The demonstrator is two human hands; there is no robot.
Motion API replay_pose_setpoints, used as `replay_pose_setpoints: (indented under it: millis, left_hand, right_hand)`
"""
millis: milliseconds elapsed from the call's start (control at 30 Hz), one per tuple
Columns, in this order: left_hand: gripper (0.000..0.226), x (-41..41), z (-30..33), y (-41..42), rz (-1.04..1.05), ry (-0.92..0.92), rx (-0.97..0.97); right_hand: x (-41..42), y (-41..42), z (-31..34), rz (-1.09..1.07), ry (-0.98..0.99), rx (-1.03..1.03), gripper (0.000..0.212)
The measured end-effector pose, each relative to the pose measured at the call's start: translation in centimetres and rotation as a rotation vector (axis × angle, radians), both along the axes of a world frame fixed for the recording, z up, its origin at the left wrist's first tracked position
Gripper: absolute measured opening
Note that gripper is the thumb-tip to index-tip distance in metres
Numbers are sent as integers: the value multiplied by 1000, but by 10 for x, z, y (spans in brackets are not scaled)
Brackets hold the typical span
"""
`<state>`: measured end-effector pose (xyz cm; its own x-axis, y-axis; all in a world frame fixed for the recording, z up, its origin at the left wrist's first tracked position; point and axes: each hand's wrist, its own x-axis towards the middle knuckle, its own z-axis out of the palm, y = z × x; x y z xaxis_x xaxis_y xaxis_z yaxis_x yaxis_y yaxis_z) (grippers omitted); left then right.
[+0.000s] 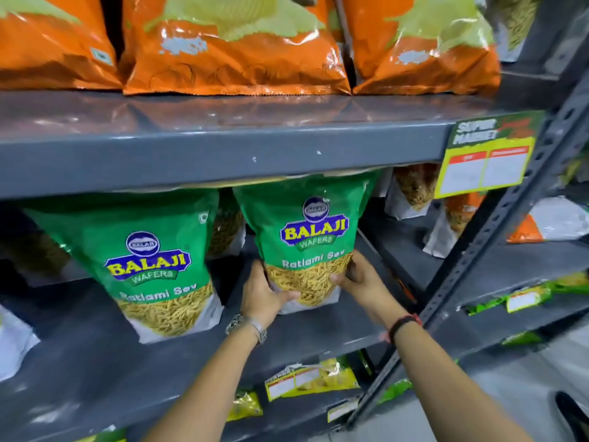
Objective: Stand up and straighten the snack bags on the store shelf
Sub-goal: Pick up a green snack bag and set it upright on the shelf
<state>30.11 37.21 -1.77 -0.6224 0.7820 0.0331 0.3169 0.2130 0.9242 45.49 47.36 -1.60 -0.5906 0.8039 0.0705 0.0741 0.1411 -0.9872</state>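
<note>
glossy green snack bag (306,237) upright between left hand (261,295) and right hand (360,279).

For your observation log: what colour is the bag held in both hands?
Green bag, with a clear window showing yellow sev; head view.

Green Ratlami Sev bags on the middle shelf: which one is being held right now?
The right-hand green bag: left hand and right hand clasp its lower corners. The left-hand green bag stands untouched.
</note>
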Motion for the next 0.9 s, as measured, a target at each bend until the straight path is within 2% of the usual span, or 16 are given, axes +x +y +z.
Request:
replay_pose_setpoints:
  millis: [167, 300, 367, 533, 633, 700, 900]
  left_hand:
    - [53, -8, -25, 7, -83, -32, -87]
    - [62, -21, -37, 4, -133, -75, -137]
    - [64, -19, -42, 1, -147, -80, -189]
    - [50, -1, -72, 13, -35, -151, -151]
    - [61, 23, -78, 25, -63, -95, -182]
    - [70, 43, -70, 31, -91, -23, -183]
    - [65, 59, -71, 36, -1, 89, -171]
  right_hand:
    - [-4, 21, -32, 34, -25, -85, 51]
    - [8, 31, -53, 178, -240, -40, 94]
    - [3, 30, -60, 171, -319, -8, 89]
    - [8, 34, -66, 46, -330, 94, 72]
    - [33, 45, -66, 37, -354, 137, 68]
    - [47, 50, -65, 15, -371, 143, 68]
    - [57, 57, -72, 20, -418, 140, 77]
